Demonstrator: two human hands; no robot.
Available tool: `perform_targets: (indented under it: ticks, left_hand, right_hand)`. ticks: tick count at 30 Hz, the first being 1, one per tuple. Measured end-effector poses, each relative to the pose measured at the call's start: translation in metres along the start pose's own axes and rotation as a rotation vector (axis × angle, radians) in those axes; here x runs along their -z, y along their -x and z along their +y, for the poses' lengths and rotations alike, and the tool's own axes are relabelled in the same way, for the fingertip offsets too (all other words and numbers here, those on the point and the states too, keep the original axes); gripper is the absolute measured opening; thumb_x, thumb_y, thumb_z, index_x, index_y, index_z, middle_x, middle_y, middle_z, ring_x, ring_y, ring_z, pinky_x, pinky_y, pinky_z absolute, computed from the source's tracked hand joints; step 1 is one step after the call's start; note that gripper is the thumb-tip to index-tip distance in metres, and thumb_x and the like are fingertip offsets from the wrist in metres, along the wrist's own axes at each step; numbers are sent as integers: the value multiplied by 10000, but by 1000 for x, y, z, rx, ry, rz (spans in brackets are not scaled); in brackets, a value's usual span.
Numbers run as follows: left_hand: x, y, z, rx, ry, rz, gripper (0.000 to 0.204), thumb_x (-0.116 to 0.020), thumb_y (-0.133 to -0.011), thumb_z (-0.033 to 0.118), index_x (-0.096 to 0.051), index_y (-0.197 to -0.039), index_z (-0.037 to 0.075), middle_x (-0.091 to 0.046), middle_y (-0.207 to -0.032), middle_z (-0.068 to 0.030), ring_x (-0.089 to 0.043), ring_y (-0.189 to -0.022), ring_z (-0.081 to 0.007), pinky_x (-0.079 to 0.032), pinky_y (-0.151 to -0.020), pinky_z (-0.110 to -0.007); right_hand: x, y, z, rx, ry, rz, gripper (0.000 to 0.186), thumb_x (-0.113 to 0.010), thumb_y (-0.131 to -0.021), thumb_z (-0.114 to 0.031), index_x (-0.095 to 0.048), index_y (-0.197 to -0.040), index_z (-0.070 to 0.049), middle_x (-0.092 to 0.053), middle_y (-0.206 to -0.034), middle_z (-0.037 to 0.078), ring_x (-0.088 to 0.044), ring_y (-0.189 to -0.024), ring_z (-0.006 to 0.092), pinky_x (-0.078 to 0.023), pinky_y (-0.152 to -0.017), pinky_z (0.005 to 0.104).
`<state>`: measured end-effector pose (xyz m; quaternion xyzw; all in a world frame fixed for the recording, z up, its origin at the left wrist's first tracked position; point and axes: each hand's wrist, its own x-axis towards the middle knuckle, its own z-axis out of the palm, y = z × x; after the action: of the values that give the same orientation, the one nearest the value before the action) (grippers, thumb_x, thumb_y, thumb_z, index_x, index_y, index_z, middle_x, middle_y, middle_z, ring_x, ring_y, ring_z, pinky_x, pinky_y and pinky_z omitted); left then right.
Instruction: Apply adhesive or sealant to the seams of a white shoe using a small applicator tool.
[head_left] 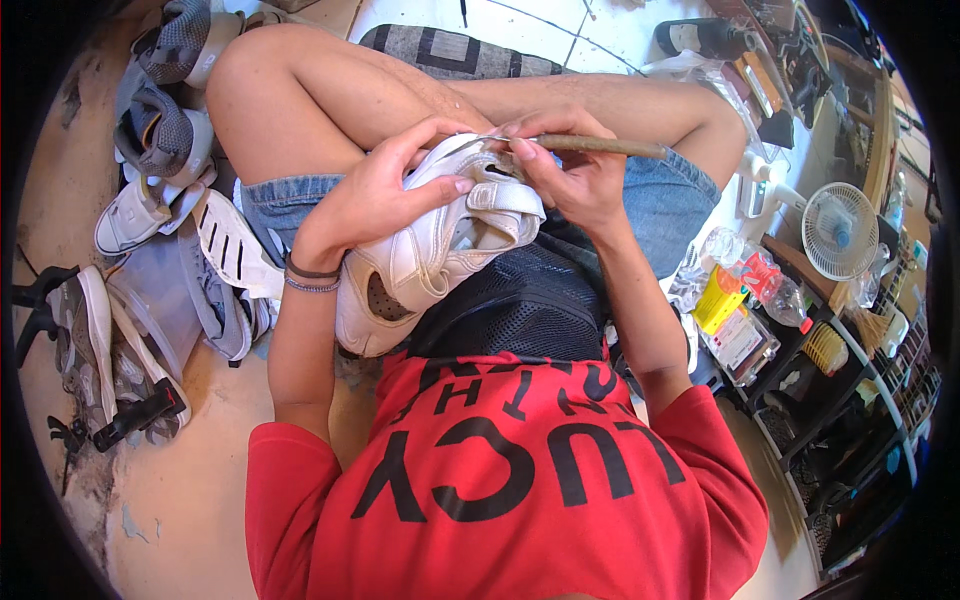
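"Where is that white shoe (408, 258) sitting, from where you're standing?"

"It's hanging aslant above the person's lap, just by the black mesh fabric (515, 305). The left grip (378, 192) is clasping its side, the thumb lying across the upper."

"And what is the right grip (578, 178) doing?"

"It's pinching a brown-handled tool (605, 146). The thin metal end is lying along the shoe's far edge, near the left fingers; I'm not managing to tell whether it's going into the shoe."

"The person is sitting cross-legged, I'm seeing."

"Yes, and wearing denim shorts (665, 215) and a red shirt (500, 540). Dark bands (312, 282) are circling the left wrist."

"What's lying farther out?"

"On the left, a white sole (232, 245) is leaning near the knee, and grey shoes (165, 135) are crowding beyond it. A patterned cushion (460, 55) is lying past the legs. Over on the right, a yellow box (718, 300) is resting near a clear bottle (790, 300), and a white fan (840, 230) is standing beyond them."
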<state>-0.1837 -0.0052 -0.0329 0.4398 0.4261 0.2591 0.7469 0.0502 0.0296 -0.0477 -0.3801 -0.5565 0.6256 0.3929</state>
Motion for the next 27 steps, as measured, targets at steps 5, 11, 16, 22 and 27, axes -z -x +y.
perform_targets:
  ticks: [5, 11, 16, 22, 27]
  left_hand:
    - [1, 0, -3, -11, -2, -7, 507, -656, -950, 117, -456, -1403, 11, -606, -1237, -90, -584, -1132, -143, -483, -962, -290]
    - [1, 0, -2, 31, -2, -8, 490, -647, -954, 113, -462, -1396, 13, -609, -1230, -85, -584, -1127, -139, -484, -955, -289]
    - [0, 0, -2, 3, 2, -12, 503, -649, -953, 112, -455, -1405, 7, -609, -1233, -86, -579, -1136, -138, -478, -968, -286]
    - [1, 1, -2, -14, 0, -14, 493, -639, -964, 155, -471, -1402, 1, -608, -1244, -88, -574, -1151, -139, -471, -978, -279]
    - [-1, -1, 0, 1, 65, 20, 426, -593, -1003, 228, -535, -1347, -17, -630, -1208, -79, -581, -1125, -130, -468, -966, -267]
  right_hand:
    - [1, -4, 10, 210, -70, -75, 119, -742, -860, -6, -705, -970, 17, -739, -958, 127, -695, -938, 181, -555, -825, 320]
    - [6, -8, 14, 169, -23, -156, 116, -744, -859, -10, -728, -972, 16, -743, -977, 131, -697, -944, 184, -555, -845, 317]
    - [11, -4, 11, 2, -116, -61, 142, -728, -901, -38, -709, -1014, 47, -737, -996, 127, -704, -914, 168, -572, -804, 270]
    - [13, -6, 8, 67, -181, -34, 155, -647, -958, -27, -620, -1079, 66, -696, -1036, 170, -706, -952, 236, -611, -835, 370]
    - [50, -9, 2, 107, -270, 65, 175, -492, -1049, -99, -554, -1118, 49, -639, -1044, 180, -690, -970, 267, -619, -798, 429]
